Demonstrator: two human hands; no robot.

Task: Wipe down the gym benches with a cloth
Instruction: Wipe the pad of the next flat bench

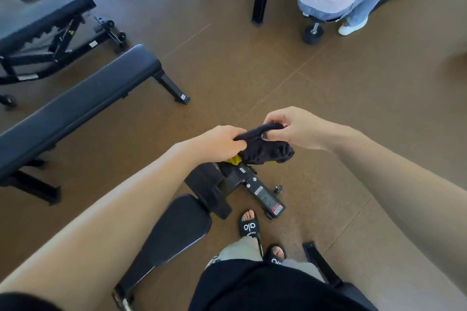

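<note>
Dark cloth (265, 150), bunched up, is pinched by the left hand (219, 142) and the right hand (293, 127) in the air over the near bench (177, 232) (not touching it yet), so it could slip and fall on the floor (252, 70) if either pinch goes loose

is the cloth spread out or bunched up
Bunched up: the dark cloth hangs crumpled between the left hand and right hand, both pinching its top edge.
</note>
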